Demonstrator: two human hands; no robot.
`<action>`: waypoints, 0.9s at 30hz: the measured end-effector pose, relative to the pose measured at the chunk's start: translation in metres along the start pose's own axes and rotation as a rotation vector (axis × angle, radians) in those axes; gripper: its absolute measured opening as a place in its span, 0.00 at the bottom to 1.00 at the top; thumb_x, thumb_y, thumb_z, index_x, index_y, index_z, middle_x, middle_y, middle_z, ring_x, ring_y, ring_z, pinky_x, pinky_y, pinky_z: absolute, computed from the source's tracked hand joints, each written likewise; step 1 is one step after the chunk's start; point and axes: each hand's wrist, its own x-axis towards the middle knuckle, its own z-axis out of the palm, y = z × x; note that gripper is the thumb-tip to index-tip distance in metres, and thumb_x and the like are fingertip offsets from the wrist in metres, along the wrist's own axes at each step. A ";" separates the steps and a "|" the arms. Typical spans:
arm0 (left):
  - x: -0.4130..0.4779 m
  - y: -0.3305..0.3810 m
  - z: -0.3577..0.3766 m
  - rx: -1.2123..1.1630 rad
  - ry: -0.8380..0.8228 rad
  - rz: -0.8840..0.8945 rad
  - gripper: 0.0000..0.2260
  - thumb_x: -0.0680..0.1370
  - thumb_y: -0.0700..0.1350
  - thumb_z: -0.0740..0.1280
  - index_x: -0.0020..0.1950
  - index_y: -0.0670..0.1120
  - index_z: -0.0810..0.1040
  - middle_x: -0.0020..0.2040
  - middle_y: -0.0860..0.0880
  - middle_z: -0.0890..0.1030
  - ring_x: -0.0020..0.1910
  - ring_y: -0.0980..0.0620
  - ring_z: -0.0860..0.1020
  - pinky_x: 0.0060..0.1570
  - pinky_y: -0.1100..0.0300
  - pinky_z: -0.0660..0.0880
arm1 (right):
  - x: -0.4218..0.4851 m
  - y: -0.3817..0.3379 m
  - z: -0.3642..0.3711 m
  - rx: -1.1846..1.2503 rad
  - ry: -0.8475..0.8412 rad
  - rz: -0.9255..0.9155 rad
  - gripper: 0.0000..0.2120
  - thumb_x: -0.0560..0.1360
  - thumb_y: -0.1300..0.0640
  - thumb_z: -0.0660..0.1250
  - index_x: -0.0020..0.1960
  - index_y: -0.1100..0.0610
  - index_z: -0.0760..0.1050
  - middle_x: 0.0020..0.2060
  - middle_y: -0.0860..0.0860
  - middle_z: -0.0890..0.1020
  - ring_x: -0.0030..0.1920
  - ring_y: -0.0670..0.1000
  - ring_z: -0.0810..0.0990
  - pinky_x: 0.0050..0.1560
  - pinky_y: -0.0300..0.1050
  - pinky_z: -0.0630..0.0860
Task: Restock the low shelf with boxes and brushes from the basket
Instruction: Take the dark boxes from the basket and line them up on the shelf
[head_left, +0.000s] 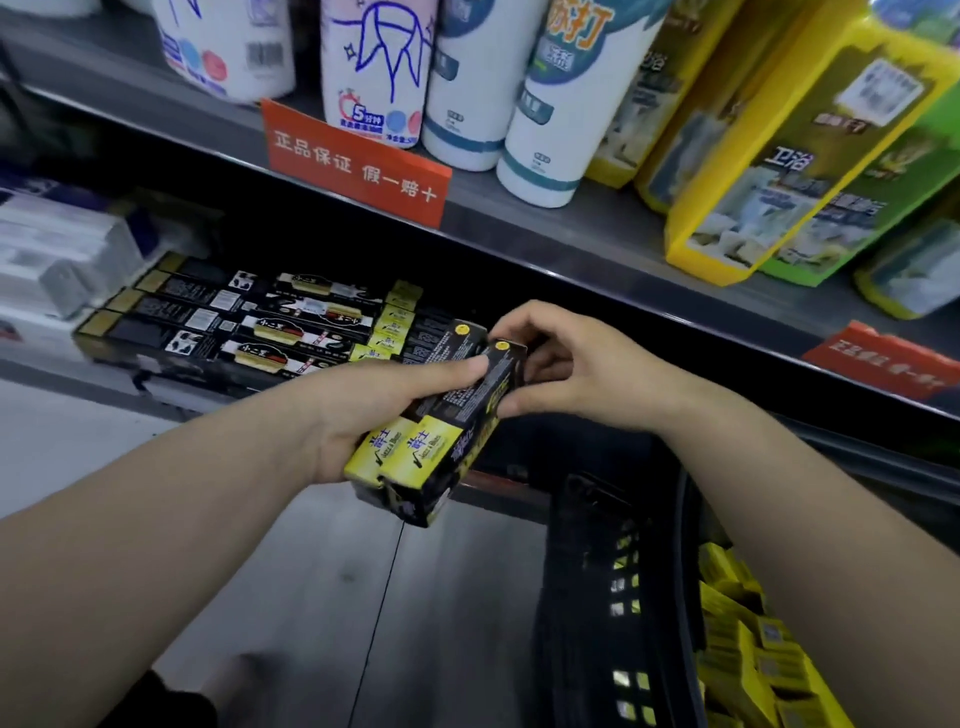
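**Carefully, one box at a time onto the low shelf**

Here the left hand (363, 410) grips a bundle of black-and-yellow boxes (441, 431) from below, thumb laid along the top, held in the air just in front of the low shelf (156, 384). The right hand (566, 364) pinches the far end of the top box, fingers curled round its corner. A good way on, I judge, is to peel that one box free while the left keeps the rest squeezed square, then slide it in beside the yellow-ended row (400, 322) already lying there. Both forearms reach forward, wrists nearly level. The basket (597, 597) sits below right, with more yellow boxes inside.
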 end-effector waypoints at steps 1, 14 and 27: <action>0.001 0.001 -0.001 -0.002 0.013 -0.006 0.27 0.56 0.59 0.75 0.49 0.44 0.82 0.43 0.44 0.85 0.38 0.45 0.84 0.37 0.52 0.81 | 0.003 0.001 0.000 0.034 0.003 0.000 0.21 0.62 0.60 0.79 0.50 0.51 0.73 0.48 0.52 0.80 0.46 0.51 0.81 0.52 0.51 0.79; 0.031 0.002 -0.060 0.040 0.543 0.080 0.30 0.74 0.60 0.65 0.68 0.42 0.69 0.65 0.38 0.74 0.64 0.37 0.72 0.65 0.38 0.66 | 0.068 0.068 0.005 -0.098 0.125 0.285 0.12 0.73 0.56 0.71 0.53 0.52 0.72 0.47 0.54 0.81 0.44 0.56 0.83 0.54 0.58 0.78; 0.063 -0.008 -0.051 -0.206 0.638 -0.005 0.23 0.78 0.53 0.64 0.67 0.41 0.69 0.63 0.40 0.74 0.61 0.38 0.72 0.62 0.42 0.70 | 0.132 0.098 0.055 -0.325 -0.215 0.350 0.26 0.77 0.44 0.60 0.72 0.52 0.62 0.67 0.54 0.70 0.62 0.52 0.72 0.57 0.39 0.68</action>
